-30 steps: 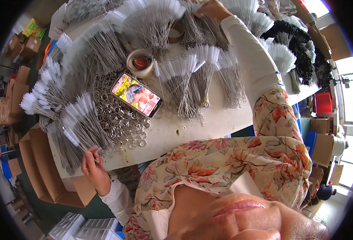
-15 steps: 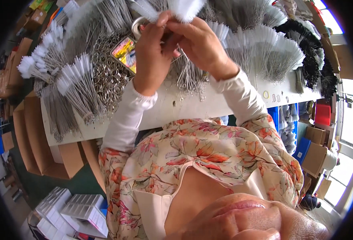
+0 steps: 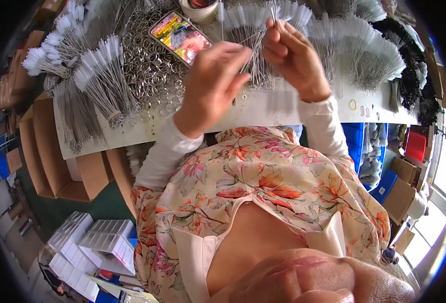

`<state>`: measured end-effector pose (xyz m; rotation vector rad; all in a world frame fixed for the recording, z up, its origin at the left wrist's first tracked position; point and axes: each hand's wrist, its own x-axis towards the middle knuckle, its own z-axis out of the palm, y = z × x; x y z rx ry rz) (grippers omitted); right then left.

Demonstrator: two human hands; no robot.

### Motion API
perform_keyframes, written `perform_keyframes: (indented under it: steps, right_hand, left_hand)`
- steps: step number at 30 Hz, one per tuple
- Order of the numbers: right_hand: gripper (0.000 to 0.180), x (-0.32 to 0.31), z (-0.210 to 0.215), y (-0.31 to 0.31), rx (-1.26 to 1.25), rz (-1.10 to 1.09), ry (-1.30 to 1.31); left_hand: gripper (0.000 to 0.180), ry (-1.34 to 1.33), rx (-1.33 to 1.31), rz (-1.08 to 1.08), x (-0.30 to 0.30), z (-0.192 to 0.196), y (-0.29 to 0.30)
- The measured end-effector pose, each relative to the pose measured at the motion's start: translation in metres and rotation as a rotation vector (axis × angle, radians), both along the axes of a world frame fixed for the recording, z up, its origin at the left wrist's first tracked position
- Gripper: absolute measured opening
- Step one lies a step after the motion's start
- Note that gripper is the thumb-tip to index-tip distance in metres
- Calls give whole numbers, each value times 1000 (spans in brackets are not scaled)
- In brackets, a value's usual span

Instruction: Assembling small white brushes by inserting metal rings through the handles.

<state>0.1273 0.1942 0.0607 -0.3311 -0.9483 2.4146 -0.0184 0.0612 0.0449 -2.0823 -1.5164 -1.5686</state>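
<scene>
My right hand (image 3: 298, 63) is raised over the far part of the table, its thumb and fingers pinching thin metal wires (image 3: 274, 14). They look like brush stems, though their upper ends run out of view. My left hand (image 3: 213, 86) hovers to the left, blurred by motion, fingers stretched and thumb apart, with nothing seen in it. Beyond and between the hands lies a bunch of white-bristled wire brushes (image 3: 250, 30), their looped stems pointing toward me. A pile of metal split rings (image 3: 149, 65) spreads left of my left hand.
A phone (image 3: 182, 38) with a lit screen lies on the rings beside a round container (image 3: 202, 14). Brush bundles (image 3: 106, 76) crowd the white table (image 3: 218, 121) at left, more brushes (image 3: 369, 60) at right, near black-bristled ones (image 3: 410, 65). Cardboard boxes (image 3: 66, 166) stand below left.
My hands have separated from their shared hold on white-bristled brushes. The left has come down toward me and opened; the right has shifted right, pinching wires. The table sits higher in view.
</scene>
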Motion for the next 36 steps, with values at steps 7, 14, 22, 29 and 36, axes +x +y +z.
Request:
perform_keyframes:
  steps: [7,14,22,29,36]
  right_hand:
    - [14,0,17,-53,1162,223,-594]
    - [14,22,23,-63,696,464,-611]
    - [9,68,-14,-61,1399,431,-991]
    - [11,64,-53,-89,1451,81,-943]
    - [13,-5,-4,-80,954,19,-601]
  left_hand:
    - [100,-452,-521,-463,10,-4,-26]
    - [30,-169,-209,-274,2,-7,-49]
    - [17,-128,-464,-18,-27,-30,-97]
    - [16,86,-582,352,-44,-75,-109]
    - [13,-966,-543,39,-44,-38,-89]
